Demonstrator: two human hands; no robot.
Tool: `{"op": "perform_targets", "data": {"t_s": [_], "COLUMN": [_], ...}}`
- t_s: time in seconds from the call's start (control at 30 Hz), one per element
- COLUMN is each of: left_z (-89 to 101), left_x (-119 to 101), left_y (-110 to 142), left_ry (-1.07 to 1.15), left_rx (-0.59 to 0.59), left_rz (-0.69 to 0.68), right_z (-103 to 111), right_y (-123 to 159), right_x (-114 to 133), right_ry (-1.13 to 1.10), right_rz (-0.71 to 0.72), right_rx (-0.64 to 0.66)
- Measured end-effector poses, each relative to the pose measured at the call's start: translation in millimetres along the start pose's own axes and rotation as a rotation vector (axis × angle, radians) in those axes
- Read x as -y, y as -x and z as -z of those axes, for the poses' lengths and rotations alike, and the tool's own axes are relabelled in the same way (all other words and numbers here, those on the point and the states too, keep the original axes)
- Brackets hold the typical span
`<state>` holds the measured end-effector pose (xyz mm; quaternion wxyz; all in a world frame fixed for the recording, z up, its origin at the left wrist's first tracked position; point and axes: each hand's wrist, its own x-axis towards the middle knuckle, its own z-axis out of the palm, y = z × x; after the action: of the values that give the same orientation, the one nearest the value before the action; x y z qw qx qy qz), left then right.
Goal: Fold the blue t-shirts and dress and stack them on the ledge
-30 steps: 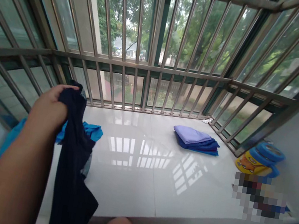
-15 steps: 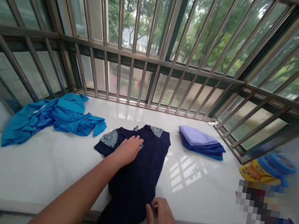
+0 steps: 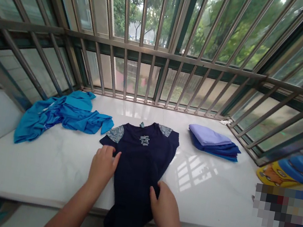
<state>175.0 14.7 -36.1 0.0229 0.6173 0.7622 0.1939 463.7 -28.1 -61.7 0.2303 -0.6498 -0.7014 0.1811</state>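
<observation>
In the head view, our navy top (image 3: 139,158) lies on the white stone ledge (image 3: 41,174), its hem hanging over the front edge. Our left hand (image 3: 102,169) and right hand (image 3: 163,205) rest on its sides, unclenched; we cannot tell whether they pinch the cloth. A blue shirt (image 3: 65,118) lies crumpled to the left, a folded stack (image 3: 211,141) to the right.

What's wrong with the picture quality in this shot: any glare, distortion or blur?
In the head view, the window bars bow outward toward the frame edges, a wide-angle distortion; window light leaves a bright reflection on the glossy ledge; a patch at lower right is pixelated, hiding what lies there; the navy shirt looks reasonably sharp.
</observation>
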Motion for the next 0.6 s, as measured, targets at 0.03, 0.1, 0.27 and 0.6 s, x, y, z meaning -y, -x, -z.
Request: {"op": "perform_targets", "data": {"t_s": [0.03,0.1,0.27,0.6], "left_z": [4.7,8.2,1.8,71.9], "left_x": [-5,-14,-27,-11], "left_y": [19,62,133,135], "left_ry": [0.024,0.110,0.499,0.996], "left_rx": [0.080,0.243,0.355,0.331], "left_rz": [0.048,0.108,0.156,0.400], "right_z": [4,13,29,62], "right_y": [6,17,38,60], "right_x": [5,15,42,58], "right_ry": [-0.084,-0.331,-1.182,-1.808], "right_rz": [-0.030,-0.077,-0.248,-0.481], "right_rx": [0.067,0.199,0.358,0.519]}}
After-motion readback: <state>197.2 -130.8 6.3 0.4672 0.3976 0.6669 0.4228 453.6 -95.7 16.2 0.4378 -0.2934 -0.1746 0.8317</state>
